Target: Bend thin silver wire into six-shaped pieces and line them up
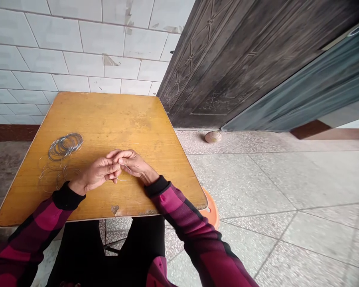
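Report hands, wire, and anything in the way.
Left hand and right hand together, pinching thin wire. Wire curved. Loose wire loops near left wrist; nothing seen blocking either hand.

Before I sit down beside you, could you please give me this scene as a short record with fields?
Left hand: over the table, fingers bent and meeting those of the right; its own grip is unclear
Right hand: thumb and finger pinching a thin wire, which curves out below
Work surface: yellow-brown table, worn at the near edge
On it, at left: wire coil, with loose wire loops nearer the person
Partly under the table's right edge: orange stool
Behind: white tiled wall, dark door
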`<act>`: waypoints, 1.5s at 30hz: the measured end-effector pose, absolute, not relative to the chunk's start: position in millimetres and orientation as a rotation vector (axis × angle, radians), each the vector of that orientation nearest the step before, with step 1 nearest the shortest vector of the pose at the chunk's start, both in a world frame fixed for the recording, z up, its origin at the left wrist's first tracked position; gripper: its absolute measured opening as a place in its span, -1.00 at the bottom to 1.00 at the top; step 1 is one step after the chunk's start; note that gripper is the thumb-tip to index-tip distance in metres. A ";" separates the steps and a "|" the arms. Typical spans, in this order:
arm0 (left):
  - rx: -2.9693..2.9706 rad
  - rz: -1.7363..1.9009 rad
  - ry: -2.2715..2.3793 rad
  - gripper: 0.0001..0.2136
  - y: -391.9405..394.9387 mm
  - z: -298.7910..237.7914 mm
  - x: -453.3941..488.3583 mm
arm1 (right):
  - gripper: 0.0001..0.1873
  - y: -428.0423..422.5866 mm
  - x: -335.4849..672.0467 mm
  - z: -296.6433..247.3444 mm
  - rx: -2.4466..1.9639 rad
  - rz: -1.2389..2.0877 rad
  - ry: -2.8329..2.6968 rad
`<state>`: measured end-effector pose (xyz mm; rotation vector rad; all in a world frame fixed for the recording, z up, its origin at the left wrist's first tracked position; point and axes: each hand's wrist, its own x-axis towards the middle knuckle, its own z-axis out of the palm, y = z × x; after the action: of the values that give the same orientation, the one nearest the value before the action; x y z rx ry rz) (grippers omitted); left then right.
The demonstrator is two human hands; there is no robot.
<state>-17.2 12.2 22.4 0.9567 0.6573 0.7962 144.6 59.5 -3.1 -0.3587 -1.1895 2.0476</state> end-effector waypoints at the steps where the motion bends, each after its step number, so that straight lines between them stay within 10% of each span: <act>1: 0.951 0.782 0.652 -0.72 11.3 23.4 -17.0 | -0.72 59.8 145.0 -3.2 -0.356 2.049 -1.206; 11: 0.907 0.872 0.670 -0.70 11.0 26.0 -15.7 | -0.62 61.0 142.6 -3.6 -0.530 1.887 -1.280; 24: 0.774 1.141 0.773 -0.73 21.8 18.9 -26.8 | -0.31 33.1 146.7 5.1 -0.660 0.589 -2.032; 32: 0.666 1.172 0.775 -0.74 22.4 18.4 -21.9 | -0.81 25.0 139.4 8.9 -0.840 0.345 -1.946; 45: 0.827 1.202 0.772 -0.77 21.5 13.7 -21.4 | -0.90 25.6 134.9 11.3 -0.812 0.639 -1.813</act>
<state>-21.4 21.5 13.7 0.8266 0.7724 1.2024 134.9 25.6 11.3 -0.8122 -1.8127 0.6389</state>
